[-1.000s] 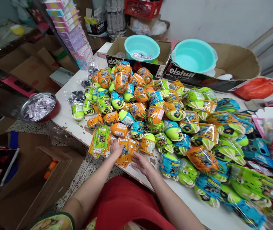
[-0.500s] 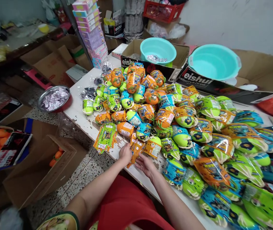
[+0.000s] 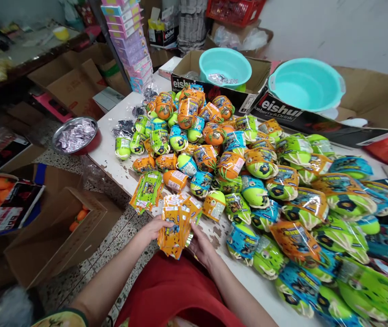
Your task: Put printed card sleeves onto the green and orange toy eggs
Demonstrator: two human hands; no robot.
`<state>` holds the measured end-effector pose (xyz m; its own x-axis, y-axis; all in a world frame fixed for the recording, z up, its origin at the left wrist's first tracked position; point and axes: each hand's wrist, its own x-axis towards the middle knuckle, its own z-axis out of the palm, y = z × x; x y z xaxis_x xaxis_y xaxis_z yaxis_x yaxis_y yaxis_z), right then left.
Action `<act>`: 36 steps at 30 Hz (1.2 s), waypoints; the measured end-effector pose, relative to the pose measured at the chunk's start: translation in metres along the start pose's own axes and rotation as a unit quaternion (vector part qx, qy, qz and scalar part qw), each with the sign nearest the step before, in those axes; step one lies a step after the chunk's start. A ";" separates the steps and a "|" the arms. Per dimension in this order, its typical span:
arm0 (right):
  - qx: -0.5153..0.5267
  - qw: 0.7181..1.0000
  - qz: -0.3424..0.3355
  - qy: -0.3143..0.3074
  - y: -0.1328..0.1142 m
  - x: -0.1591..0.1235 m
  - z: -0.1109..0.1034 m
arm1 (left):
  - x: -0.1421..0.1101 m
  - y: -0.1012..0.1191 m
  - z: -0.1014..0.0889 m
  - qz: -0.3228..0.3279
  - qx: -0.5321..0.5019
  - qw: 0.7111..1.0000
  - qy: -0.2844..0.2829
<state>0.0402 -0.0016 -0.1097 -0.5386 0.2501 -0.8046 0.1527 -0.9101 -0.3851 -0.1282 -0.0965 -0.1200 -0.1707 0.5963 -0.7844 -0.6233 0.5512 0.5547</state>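
Observation:
A loose stack of flat orange printed wrappers (image 3: 175,229) is held between my two hands, just over the table's near edge. My left hand (image 3: 154,227) grips its left side with the thumb on top. My right hand (image 3: 200,243) closes on the right side, its fingers partly hidden beneath the wrappers. Beyond my left hand lies a pile of flat green wrappers (image 3: 147,190). An orange-labelled green ball-shaped pack (image 3: 214,205) sits on the table past my right hand. Many more egg-shaped packs in orange, green and blue wrapping, such as an orange one (image 3: 175,180), are heaped behind.
The white table (image 3: 112,170) has a worn edge. At the back, turquoise basins (image 3: 225,68) rest in cardboard boxes (image 3: 282,111). A metal bowl of small sachets (image 3: 76,136) stands at the left corner. An open carton (image 3: 64,227) with orange items is on the left.
Both hands have lifted the orange wrappers off the tabletop and drawn them towards my body. The wrappers are now fanned and more fully visible.

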 end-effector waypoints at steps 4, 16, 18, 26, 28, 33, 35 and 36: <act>0.077 0.996 -0.016 -0.041 0.003 0.012 0.009 | -0.003 -0.016 0.017 0.002 -0.040 0.999 -0.005; 0.042 0.993 0.063 -0.095 0.011 0.008 -0.005 | -0.017 -0.015 0.024 0.064 -0.102 0.992 0.043; 0.040 0.989 0.070 -0.122 0.012 0.008 -0.005 | -0.015 -0.016 0.026 0.050 -0.101 0.993 0.040; 0.024 0.991 0.026 -0.129 0.003 0.006 0.000 | -0.015 -0.016 0.028 0.067 -0.123 0.988 0.061; 0.024 0.992 0.019 -0.126 0.001 0.005 0.001 | -0.022 -0.012 0.025 0.078 -0.137 0.986 0.053; 0.030 0.988 0.036 -0.148 -0.006 -0.002 0.008 | -0.039 -0.003 0.024 0.089 -0.155 0.984 0.026; 0.032 0.983 0.043 -0.178 -0.011 -0.007 0.012 | -0.044 0.001 0.024 0.094 -0.151 0.984 0.013; 0.034 0.979 0.045 -0.196 -0.013 -0.010 0.013 | -0.047 0.002 0.024 0.097 -0.148 0.984 0.009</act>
<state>0.0325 0.0033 -0.0911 -0.8047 0.0336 -0.5928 0.1664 -0.9456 -0.2794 -0.1029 -0.1089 -0.0756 -0.3206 0.6622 -0.6773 -0.7724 0.2311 0.5916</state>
